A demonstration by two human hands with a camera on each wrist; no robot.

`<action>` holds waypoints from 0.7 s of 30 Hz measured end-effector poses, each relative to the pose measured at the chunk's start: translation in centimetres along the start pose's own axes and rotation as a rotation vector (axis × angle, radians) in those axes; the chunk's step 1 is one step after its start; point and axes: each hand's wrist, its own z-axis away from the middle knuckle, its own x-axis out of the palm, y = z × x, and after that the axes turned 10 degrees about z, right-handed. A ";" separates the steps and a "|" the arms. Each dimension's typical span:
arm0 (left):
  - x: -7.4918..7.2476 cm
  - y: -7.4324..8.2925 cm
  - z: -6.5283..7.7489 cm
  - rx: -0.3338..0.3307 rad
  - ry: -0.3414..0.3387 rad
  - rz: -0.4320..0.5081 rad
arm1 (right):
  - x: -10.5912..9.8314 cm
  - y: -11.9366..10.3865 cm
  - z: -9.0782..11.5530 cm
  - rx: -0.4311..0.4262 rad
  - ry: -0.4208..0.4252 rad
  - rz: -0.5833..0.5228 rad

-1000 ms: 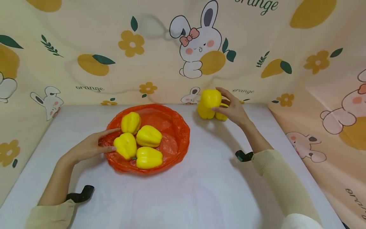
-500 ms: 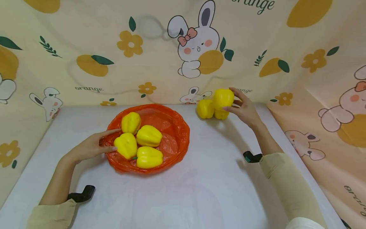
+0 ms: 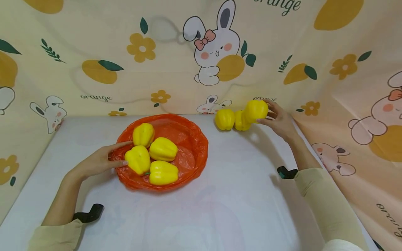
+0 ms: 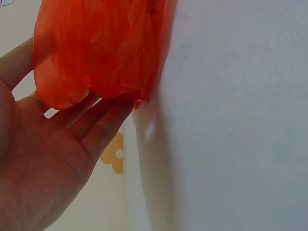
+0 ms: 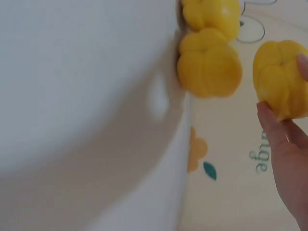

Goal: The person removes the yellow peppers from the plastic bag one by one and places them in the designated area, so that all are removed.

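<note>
My left hand (image 3: pixel 97 158) rests with spread, fairly straight fingers at the left side of a round red plastic bag (image 3: pixel 196 153), its thumb tip over the rim. The left wrist view shows its fingers against the outside of the bag (image 4: pixel 103 48). Inside the bag lie several yellow bell peppers (image 3: pixel 163 149). At the back right, my right hand (image 3: pixel 279 120) grips another yellow bell pepper (image 3: pixel 255 111) between thumb and fingers, held up off the table. Just left of it, two more bell peppers (image 3: pixel 224 119) stand side by side by the back wall.
A white table (image 3: pixel 216 209) spreads under everything. Cloth printed with rabbits and oranges (image 3: pixel 176 69) hangs along the back and the right side. Black wrist mounts (image 3: pixel 89 213) stick out near both sleeves.
My right hand has moved to the right with its bell pepper, and a little lower at the end, uncovering the two standing peppers. My left hand has stayed at the bag.
</note>
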 end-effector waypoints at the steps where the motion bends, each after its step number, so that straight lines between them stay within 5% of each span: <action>1: 0.0 0.0 0.0 0.001 0.002 0.000 | -0.1 0.7 -0.2 0.007 0.007 0.001; 5: 0.1 0.0 0.0 -0.001 0.003 0.000 | -0.2 3.4 -1.2 0.035 0.022 0.008; 21: -0.1 0.0 0.1 -0.013 0.002 -0.001 | -0.5 6.6 -1.6 0.076 0.029 0.062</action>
